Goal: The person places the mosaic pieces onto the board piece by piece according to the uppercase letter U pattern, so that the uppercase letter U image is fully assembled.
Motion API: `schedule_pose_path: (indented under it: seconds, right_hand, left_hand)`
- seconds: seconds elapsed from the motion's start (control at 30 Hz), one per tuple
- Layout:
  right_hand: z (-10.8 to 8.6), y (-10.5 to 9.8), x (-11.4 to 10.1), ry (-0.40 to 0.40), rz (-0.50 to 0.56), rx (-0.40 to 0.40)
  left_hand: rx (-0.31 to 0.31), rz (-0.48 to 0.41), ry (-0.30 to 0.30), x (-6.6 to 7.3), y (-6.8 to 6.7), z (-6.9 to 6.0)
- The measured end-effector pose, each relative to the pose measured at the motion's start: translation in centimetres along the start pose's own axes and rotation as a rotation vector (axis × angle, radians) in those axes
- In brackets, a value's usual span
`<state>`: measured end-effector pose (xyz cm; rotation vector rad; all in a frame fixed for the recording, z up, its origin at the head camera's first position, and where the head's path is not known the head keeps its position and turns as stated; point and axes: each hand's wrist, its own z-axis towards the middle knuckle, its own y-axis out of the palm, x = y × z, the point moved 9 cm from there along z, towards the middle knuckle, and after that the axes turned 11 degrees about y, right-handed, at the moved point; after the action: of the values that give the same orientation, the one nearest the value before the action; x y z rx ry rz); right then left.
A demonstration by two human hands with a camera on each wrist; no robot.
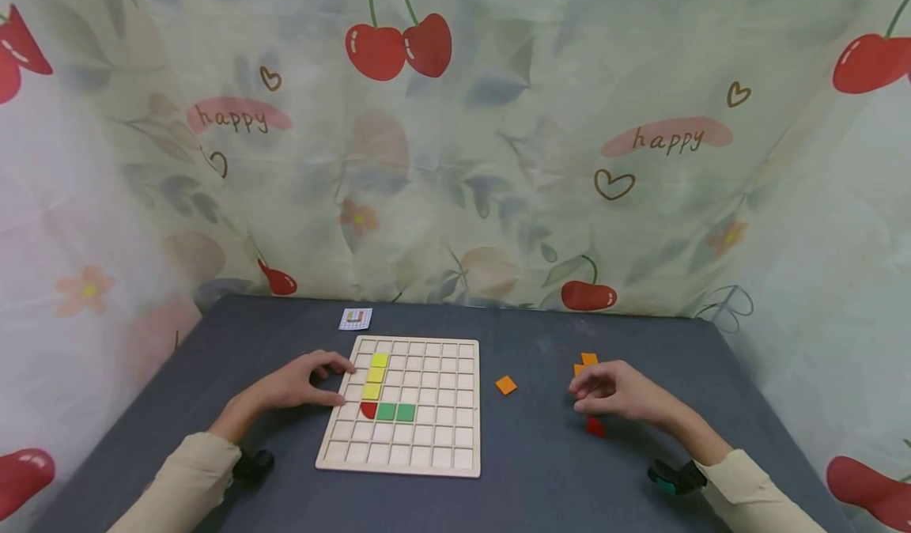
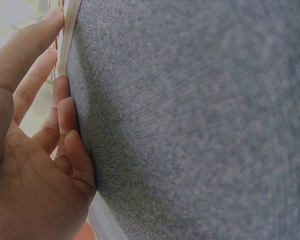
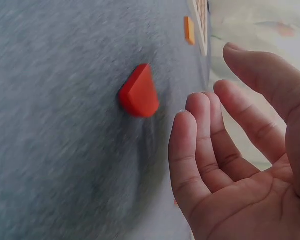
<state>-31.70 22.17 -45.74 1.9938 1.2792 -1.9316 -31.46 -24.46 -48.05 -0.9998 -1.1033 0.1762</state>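
Note:
A light wooden grid board lies on the dark table. On it are several yellow squares in a column, a red rounded piece below them, and two green squares in a row. My left hand touches the board's left edge with its fingertips; in the left wrist view the hand has its fingers extended along the edge. My right hand, empty with relaxed fingers, hovers by the loose pieces. In the right wrist view, a red piece lies beside the hand.
One orange square lies right of the board. More orange pieces are partly behind my right hand, and a red piece is in front of it. A small patterned card lies behind the board. A printed curtain surrounds the table.

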Motion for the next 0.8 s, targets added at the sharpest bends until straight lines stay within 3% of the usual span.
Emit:
schedule_pose_path:
  seconds: [0.8]
  right_hand:
    - [-1.6, 0.2, 2.2, 0.054, -0.004, -0.058]
  left_hand:
    - [0.003, -0.014, -0.018, -0.3, 0.0, 0.0]
